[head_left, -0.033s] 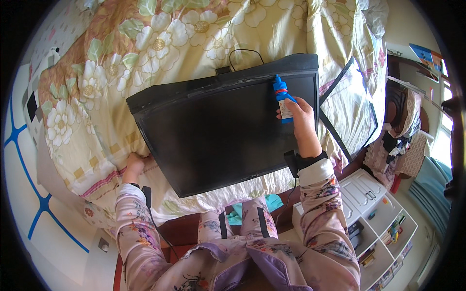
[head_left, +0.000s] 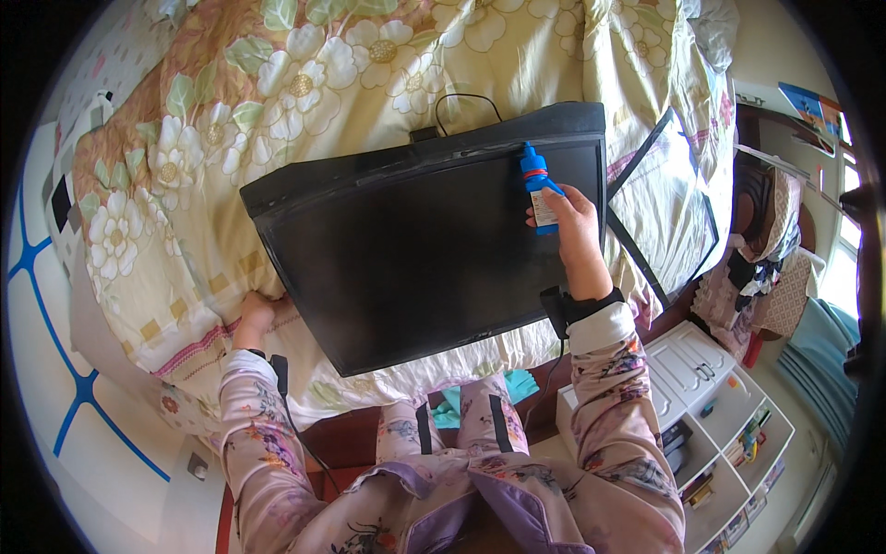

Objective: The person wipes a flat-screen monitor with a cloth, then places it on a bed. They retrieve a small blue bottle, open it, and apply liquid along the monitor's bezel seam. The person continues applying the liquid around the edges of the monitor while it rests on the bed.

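A flat black screen lies face up on a bed, its thick black casing showing along the far side. Over the right part of the screen, my right hand is closed around a small blue squeeze bottle with a white label, a red ring and a narrow blue nozzle tip that points away from me. My left hand rests on the bedding just left of the screen's near-left side; its fingers are mostly hidden.
Right of the screen, a thin black bezel frame lies on the floral bedspread. A short black cable loops out beyond the casing. White shelves with small items stand at the lower right. A teal curtain hangs farther right.
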Action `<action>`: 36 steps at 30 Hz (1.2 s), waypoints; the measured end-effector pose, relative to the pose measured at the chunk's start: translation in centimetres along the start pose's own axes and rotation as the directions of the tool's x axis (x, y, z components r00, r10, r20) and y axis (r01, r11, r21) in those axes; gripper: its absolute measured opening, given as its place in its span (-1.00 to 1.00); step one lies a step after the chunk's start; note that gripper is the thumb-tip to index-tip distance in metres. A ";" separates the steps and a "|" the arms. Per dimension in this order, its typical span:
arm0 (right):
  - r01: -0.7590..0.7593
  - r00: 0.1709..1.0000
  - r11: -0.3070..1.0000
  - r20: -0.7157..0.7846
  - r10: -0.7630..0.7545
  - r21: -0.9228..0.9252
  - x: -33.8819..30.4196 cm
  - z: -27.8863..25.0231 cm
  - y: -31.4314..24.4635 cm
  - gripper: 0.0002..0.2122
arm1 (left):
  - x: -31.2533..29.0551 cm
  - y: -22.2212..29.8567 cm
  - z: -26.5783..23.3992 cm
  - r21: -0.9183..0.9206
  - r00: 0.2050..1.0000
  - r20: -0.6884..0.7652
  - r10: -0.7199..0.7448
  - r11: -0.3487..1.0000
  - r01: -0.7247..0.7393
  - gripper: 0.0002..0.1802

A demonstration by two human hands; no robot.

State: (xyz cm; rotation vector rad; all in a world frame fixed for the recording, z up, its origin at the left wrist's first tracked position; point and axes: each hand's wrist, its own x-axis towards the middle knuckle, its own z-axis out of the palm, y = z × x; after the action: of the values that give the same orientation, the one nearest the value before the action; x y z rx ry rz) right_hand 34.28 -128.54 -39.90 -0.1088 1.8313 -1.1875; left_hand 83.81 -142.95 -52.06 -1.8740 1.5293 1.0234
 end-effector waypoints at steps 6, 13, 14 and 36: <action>0.002 1.000 1.000 -0.015 -0.002 -0.010 0.2 -0.4 -0.1 -0.68 | 1.1 -1.6 0.7 -0.013 1.000 -0.019 0.021 1.000 -0.021 -0.29; 0.006 0.999 1.000 -0.042 -0.007 -0.008 0.6 -1.3 -0.2 -0.67 | 2.4 -3.0 1.4 -0.064 0.999 0.040 -0.002 0.998 0.005 -0.29; 0.002 0.999 1.000 -0.049 -0.003 -0.011 0.6 -1.4 -0.2 -0.67 | 2.4 -3.0 1.4 -0.064 0.999 0.039 -0.001 0.998 0.003 -0.30; 0.018 0.987 1.000 -0.157 -0.021 -0.017 1.6 -3.8 -0.6 -0.63 | 2.1 -2.8 1.3 -0.019 1.000 -0.026 -0.005 1.000 0.005 -0.31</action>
State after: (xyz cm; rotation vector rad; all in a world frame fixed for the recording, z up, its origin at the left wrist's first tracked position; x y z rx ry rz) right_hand 30.35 -127.09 -40.00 -0.0426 1.9807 -1.2256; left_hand 86.43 -142.54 -54.75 -1.9107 1.5339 1.0181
